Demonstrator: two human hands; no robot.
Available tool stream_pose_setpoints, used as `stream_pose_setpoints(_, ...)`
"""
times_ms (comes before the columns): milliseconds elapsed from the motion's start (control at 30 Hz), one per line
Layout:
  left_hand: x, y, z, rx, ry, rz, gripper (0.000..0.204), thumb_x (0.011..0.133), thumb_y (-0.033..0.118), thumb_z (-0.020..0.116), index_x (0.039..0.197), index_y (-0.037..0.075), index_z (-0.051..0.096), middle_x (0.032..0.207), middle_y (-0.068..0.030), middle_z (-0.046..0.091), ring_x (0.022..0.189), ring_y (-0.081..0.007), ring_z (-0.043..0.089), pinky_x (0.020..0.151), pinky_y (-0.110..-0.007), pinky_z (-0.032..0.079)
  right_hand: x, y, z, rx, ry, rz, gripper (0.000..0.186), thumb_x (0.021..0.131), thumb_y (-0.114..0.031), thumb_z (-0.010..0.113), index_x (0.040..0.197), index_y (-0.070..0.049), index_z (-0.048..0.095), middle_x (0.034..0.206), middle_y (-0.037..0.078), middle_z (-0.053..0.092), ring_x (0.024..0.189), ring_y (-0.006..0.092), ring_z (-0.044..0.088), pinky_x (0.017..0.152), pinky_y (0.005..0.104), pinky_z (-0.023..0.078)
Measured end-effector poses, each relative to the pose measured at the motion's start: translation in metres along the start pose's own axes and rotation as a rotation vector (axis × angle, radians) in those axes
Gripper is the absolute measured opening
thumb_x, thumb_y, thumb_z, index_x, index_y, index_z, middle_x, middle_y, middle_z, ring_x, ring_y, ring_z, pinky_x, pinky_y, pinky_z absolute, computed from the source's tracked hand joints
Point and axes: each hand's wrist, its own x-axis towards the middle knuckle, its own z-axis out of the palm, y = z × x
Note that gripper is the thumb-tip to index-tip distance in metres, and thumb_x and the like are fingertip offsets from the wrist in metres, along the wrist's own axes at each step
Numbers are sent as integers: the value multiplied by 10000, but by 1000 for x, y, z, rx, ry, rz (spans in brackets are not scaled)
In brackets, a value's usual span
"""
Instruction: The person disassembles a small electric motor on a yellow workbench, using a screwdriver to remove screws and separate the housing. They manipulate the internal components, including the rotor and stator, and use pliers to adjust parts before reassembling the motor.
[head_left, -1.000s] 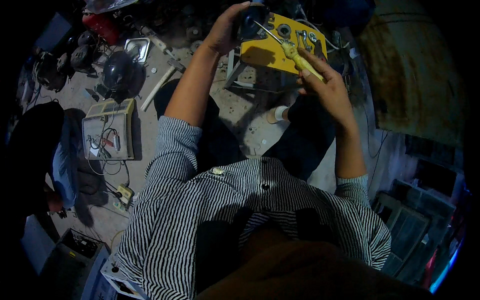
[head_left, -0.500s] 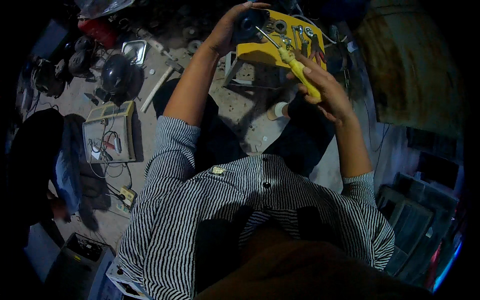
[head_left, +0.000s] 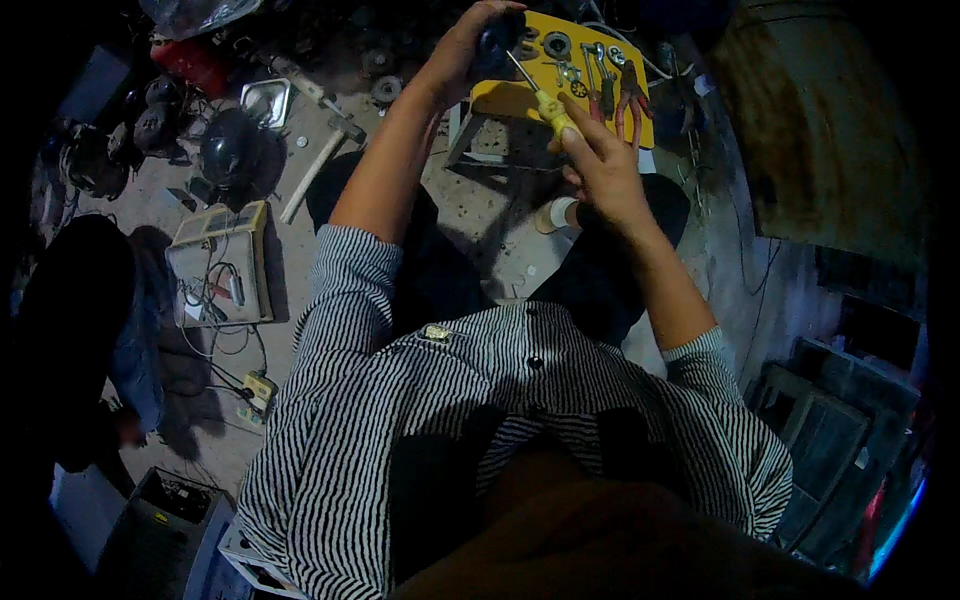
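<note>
Two hands, both bare, both occupied; left hand (head_left: 452, 68): raised at the top of the view, curled round a dark, rounded part (head_left: 490, 48), fingers over its far edge, the grip fairly full; right hand (head_left: 608, 178): partly closed about the yellow handle of one screwdriver (head_left: 556, 113), its shaft slanting up and leftward; tip at the part's right side in this view (touching or just short of it, cannot be told); part held up by the near left corner of a yellow-topped stand (head_left: 508, 98), whether clear of it or resting there not certain; on the stand: one ring (head_left: 557, 44), dark; one pair of pliers (head_left: 629, 92), red-handled, jaws pointing away from the person; on the floor (head_left: 488, 228), to the left: one hammer (head_left: 318, 174), pale-handled; one metal tray (head_left: 266, 100); one black dome (head_left: 229, 146); step in hand, by judgement: screwdriver being put to the part, either at a fastener or as a pry, the detail too dark to say which; next move, by judgement: calls for a firm left hold, the tip seated squarely, and pressure or turning from the right wrist, with care against a slip toward the left fingers.
</note>
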Motion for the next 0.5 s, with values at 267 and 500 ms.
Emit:
stream_pose_setpoints(267,20,-26,-13,12,176,164,646,929,639,562,1285,104,620,1267,-81,580,1189,-251,553,980,-466,476,18,37,28,-225,160,-281,492,1034,-215,598,1509,-128,507,1028,67,695,832,98,587,748,248,486)
stream_pose_setpoints(500,26,-42,-25,-364,130,108,753,969,712,442,1386,95,557,1255,-138,656,1232,-307,617,998,-492,543,23,47,58,-399,313,-462,493,998,-173,617,1484,-159,533,1258,233,677,1169,294,663,990,370,489)
